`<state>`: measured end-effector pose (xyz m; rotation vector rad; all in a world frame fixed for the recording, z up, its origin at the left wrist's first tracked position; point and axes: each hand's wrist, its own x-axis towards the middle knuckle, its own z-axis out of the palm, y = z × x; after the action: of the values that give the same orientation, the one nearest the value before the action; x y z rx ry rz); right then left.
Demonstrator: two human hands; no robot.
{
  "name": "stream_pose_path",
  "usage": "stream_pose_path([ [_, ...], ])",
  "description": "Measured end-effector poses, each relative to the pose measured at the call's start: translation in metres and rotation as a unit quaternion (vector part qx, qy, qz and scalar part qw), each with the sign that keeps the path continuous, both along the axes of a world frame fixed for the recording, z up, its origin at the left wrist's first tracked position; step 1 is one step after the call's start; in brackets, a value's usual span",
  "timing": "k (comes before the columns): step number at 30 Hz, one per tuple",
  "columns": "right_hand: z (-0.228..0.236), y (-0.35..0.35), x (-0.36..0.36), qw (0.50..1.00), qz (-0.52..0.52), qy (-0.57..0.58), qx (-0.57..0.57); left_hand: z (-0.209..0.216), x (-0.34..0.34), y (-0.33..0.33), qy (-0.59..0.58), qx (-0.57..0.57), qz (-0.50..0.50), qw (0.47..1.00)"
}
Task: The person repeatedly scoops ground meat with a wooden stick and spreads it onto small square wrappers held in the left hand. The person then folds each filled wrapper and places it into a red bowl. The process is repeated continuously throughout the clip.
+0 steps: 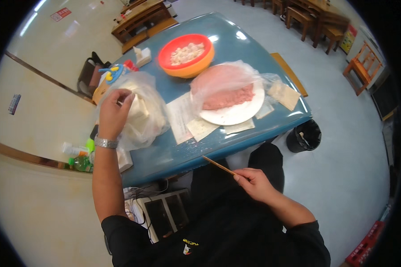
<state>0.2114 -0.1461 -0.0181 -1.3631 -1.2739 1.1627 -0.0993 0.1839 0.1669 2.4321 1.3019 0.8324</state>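
My right hand grips a thin wooden stick, like a chopstick, in front of the table's near edge. Over a clear plastic bag my left hand is raised with curled fingers; what they pinch, if anything, is hidden. Inside the bag sits a pale stack of dough wrappers. Right of it, a white plate bears a mound of pink minced meat, partly covered by plastic film. Square pale wrappers lie around the plate, one at its right.
A red strainer with pale folded pieces rests in an orange bowl at the back of the blue-green table. A tissue pack stands beside it. Bottles line the left side. A black bin stands on the floor, right.
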Motion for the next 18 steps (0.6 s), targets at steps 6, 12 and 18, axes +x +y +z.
stream_pose_path([
  [6, -0.007, 0.011, -0.023, 1.000, 0.030, 0.005, 0.008, -0.004, -0.037, -0.008, 0.117, -0.056, -0.010, 0.992],
  [12, -0.008, 0.007, -0.026, 0.999, 0.030, -0.011, 0.007, -0.010, -0.030, -0.012, 0.098, -0.025, -0.029, 0.994],
  [18, -0.008, 0.001, -0.020, 1.000, 0.018, -0.014, -0.003, -0.011, -0.030, -0.013, 0.061, -0.054, -0.007, 0.997],
])
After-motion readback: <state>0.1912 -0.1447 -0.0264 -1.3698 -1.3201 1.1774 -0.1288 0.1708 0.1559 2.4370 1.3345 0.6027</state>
